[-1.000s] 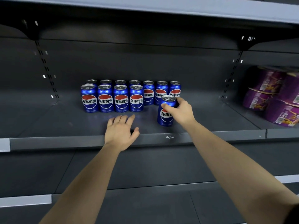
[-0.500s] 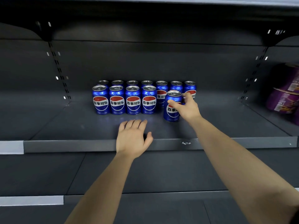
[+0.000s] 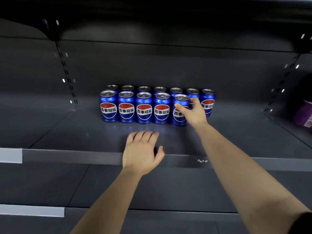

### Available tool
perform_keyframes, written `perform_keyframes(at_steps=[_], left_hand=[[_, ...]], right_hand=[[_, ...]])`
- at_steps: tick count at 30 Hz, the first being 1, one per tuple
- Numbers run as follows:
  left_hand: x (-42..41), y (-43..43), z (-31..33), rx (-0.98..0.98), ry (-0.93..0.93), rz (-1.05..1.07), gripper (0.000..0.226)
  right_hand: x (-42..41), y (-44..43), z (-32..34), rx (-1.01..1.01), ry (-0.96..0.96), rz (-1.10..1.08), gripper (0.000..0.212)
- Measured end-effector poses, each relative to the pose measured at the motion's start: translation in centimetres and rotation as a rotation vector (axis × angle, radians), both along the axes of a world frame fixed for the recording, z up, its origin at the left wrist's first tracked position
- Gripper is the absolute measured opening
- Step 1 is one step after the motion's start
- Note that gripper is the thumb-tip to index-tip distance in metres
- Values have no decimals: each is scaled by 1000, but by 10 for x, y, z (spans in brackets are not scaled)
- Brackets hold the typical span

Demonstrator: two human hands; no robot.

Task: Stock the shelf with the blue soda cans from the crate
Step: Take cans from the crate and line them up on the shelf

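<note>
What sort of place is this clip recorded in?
Most likely a shop aisle: dark metal shelving on slotted uprights, identical blue soda cans lined up label-forward, and purple packaged goods in the next bay.

Twelve blue soda cans (image 3: 144, 110) are stood upright on the dark grey shelf (image 3: 84, 137), with the labels faced forward. Seven are ranged in the back row and five in the front row, close side by side. The fifth front can (image 3: 178, 119) is gripped by the right hand (image 3: 195, 114).
</note>
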State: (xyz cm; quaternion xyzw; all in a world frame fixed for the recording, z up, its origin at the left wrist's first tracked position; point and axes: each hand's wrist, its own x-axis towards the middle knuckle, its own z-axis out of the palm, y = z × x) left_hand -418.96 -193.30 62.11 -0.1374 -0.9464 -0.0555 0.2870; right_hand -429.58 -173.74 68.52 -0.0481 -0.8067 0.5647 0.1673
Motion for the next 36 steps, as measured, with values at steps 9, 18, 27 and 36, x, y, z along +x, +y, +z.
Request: perform_keyframes(at_steps=[9, 18, 27, 36], left_hand=[[0, 0, 1, -1, 2, 0, 51], [1, 1, 3, -30, -37, 21, 52], [2, 3, 4, -75, -73, 14, 52], [30, 19, -2, 4, -98, 38, 62]], right_hand=[[-9, 0, -1, -63, -39, 30, 58], [5, -1, -2, -33, -88, 104, 76], [49, 4, -15, 67, -128, 92, 70], [109, 37, -1, 204, -44, 64, 48]])
